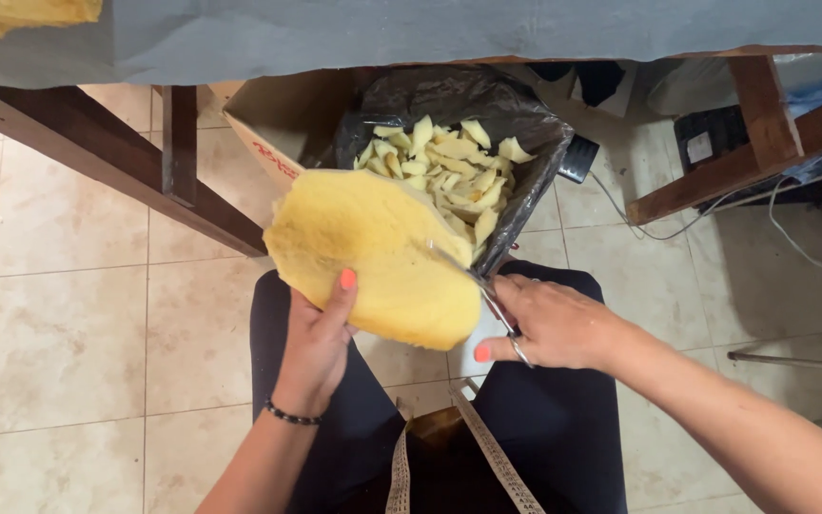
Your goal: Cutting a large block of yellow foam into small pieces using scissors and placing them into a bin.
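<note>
My left hand (314, 345) holds a large rounded sheet of yellow foam (373, 249) by its lower edge, thumb on top. My right hand (546, 322) grips metal scissors (473, 281), whose blades point up and left into the right side of the foam sheet. Just beyond the foam stands a cardboard box lined with a black plastic bag (516, 114); it holds several pale yellow foam offcuts (444, 171). A measuring tape (487, 452) hangs down over my dark-trousered lap.
A dark wooden table (97, 143) with a grey-blue cloth (430, 33) over its top spans the upper frame, with its legs at left and right. More yellow foam lies at the top left corner. Cables and a black box sit on the tiled floor at right.
</note>
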